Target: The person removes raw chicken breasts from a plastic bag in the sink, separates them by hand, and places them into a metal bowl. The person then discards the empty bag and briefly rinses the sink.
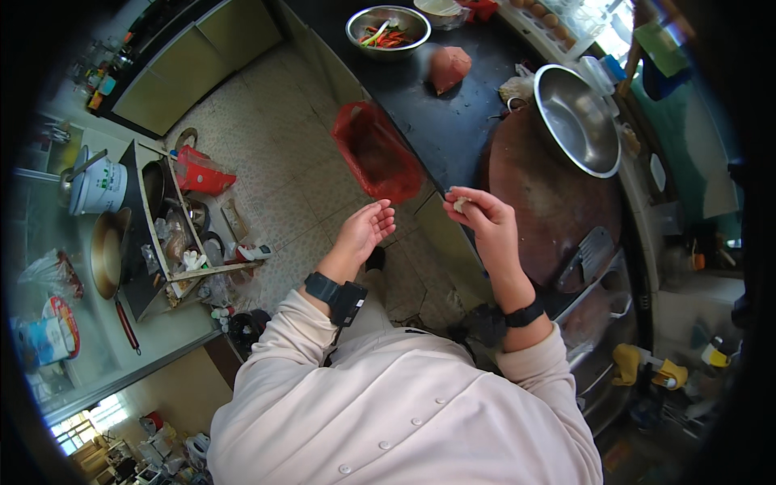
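My right hand (496,225) is pinching a small pale piece of food (461,205) between thumb and fingers, near the edge of the dark counter (418,100). What the piece is cannot be made out. My left hand (367,227) is held in the air with curled, slightly parted fingers and nothing in it. Just beyond it, on the floor, stands a bin lined with a red plastic bag (379,154). To the right of my right hand lies a round wooden chopping board (545,206), with a cleaver (585,257) on its near side.
A steel bowl (579,121) rests tilted at the board's far edge. Further along are a reddish-brown lump (450,68) and a steel bowl of red and green peppers (388,35). Eggs (548,19) sit by the window. At left, a shelf rack (176,224) and red bucket (203,171) border the tiled floor.
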The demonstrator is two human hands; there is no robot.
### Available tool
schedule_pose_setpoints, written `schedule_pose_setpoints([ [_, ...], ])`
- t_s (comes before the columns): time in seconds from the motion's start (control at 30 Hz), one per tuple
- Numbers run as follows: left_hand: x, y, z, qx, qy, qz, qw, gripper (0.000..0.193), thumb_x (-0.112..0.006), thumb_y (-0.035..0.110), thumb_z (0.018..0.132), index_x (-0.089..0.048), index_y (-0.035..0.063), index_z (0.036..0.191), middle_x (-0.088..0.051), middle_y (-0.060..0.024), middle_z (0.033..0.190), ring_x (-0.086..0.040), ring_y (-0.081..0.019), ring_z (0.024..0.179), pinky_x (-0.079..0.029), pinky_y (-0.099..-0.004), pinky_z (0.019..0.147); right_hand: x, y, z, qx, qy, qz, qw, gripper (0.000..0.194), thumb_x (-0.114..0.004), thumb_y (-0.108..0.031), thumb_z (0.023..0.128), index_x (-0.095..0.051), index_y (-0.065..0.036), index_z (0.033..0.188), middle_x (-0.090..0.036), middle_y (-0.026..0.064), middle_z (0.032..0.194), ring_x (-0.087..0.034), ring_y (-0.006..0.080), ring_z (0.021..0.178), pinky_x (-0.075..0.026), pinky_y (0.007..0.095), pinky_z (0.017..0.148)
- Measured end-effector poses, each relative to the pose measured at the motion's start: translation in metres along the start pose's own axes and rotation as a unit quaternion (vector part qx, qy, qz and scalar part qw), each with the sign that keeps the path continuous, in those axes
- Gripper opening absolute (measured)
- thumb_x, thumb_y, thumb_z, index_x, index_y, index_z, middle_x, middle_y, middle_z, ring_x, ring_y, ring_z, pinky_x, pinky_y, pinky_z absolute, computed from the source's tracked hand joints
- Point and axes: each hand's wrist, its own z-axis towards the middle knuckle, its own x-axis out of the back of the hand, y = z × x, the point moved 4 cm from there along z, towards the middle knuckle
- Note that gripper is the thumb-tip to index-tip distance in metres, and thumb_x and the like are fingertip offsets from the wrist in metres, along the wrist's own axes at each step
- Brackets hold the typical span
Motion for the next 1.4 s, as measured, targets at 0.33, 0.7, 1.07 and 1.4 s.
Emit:
schedule_pose_setpoints([
  [0.33, 0.104, 0.096, 0.032, -0.02, 0.023, -0.026, 0.999, 0.027, -0.049, 0.018, 0.096, -0.057, 0.0028, 0.117, -0.062, -0.0065, 0.1, -0.059, -0.0159, 0.089, -0.051, -0.0318, 0.084, -0.094, 0.178, 0.175, 0.125, -0.014, -0.524, 0.842, 0.04, -0.044, 0.004, 0.081, -0.056, -0.001, 0.119, -0.058, 0.0214, 0.12, -0.058, 0.0405, 0.103, -0.049, 0.0459, 0.085],
  [0.7, 0.084, 0.137, 0.089, 0.006, -0.037, -0.033, 0.999, 0.03, -0.048, 0.02, 0.097, -0.055, 0.0049, 0.121, -0.062, -0.0064, 0.105, -0.059, -0.0162, 0.094, -0.05, -0.0328, 0.088, -0.113, 0.125, 0.194, 0.234, 0.039, -0.494, 0.837, 0.012, -0.061, 0.001, 0.069, -0.051, -0.005, 0.072, -0.056, 0.0136, 0.081, -0.057, 0.0334, 0.073, -0.047, 0.0412, 0.063],
  [1.07, -0.065, 0.152, 0.082, 0.011, -0.214, 0.113, 0.97, 0.034, -0.044, 0.022, 0.099, -0.048, 0.0054, 0.127, -0.056, -0.0089, 0.118, -0.056, -0.0189, 0.1, -0.049, -0.0349, 0.09, -0.073, 0.063, 0.116, 0.076, -0.073, -0.528, 0.843, 0.008, -0.054, -0.013, 0.081, -0.059, -0.009, 0.087, -0.066, 0.014, 0.076, -0.065, 0.033, 0.075, -0.049, 0.0447, 0.063],
  [1.4, -0.279, -0.022, 0.021, 0.232, -0.428, 0.212, 0.847, 0.051, -0.029, 0.042, 0.102, -0.051, 0.0041, 0.128, -0.058, -0.0095, 0.117, -0.056, -0.0194, 0.099, -0.046, -0.036, 0.091, 0.164, -0.021, -0.183, -0.013, 0.469, -0.482, 0.74, 0.016, -0.055, -0.02, 0.086, -0.063, -0.005, 0.085, -0.065, 0.0154, 0.083, -0.062, 0.0365, 0.081, -0.048, 0.0443, 0.07],
])
